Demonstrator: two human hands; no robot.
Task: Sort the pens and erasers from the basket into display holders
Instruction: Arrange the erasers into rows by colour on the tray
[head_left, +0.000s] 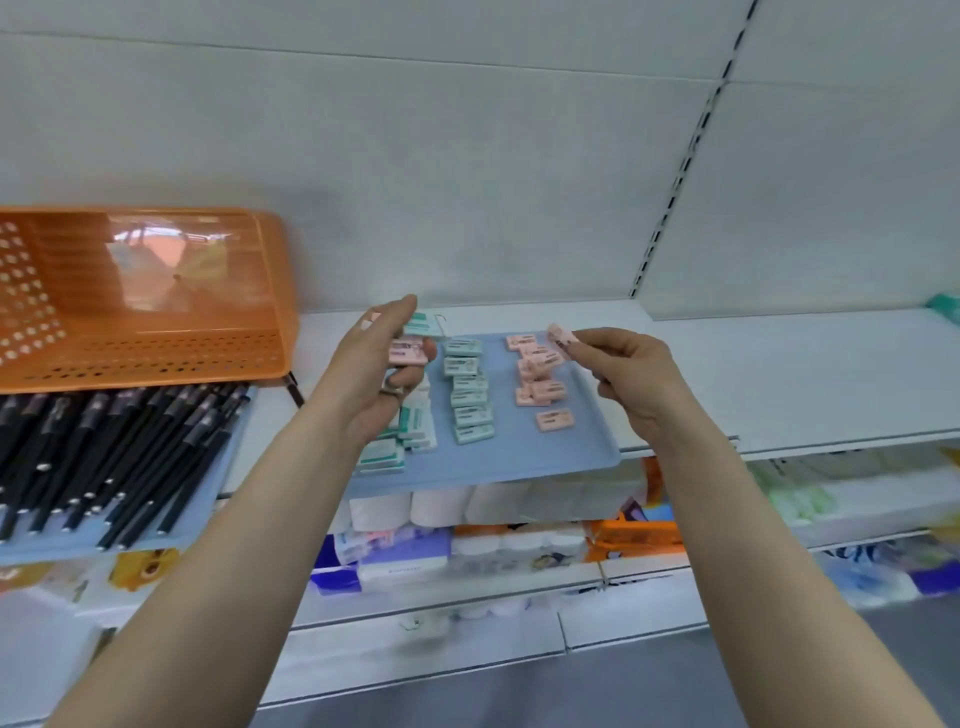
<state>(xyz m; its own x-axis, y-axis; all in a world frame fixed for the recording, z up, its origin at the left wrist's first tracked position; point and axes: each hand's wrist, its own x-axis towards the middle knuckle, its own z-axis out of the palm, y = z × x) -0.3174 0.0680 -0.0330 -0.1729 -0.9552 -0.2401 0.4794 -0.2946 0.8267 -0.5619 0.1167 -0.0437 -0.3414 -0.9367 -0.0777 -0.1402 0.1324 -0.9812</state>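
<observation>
The right hand pinches a pink eraser over the far end of the pink row on the blue tray. The left hand grips spare erasers past the green row, farther away.

Our two bare forearms, our left hand with a silver ring on one finger, our right hand bare
</observation>
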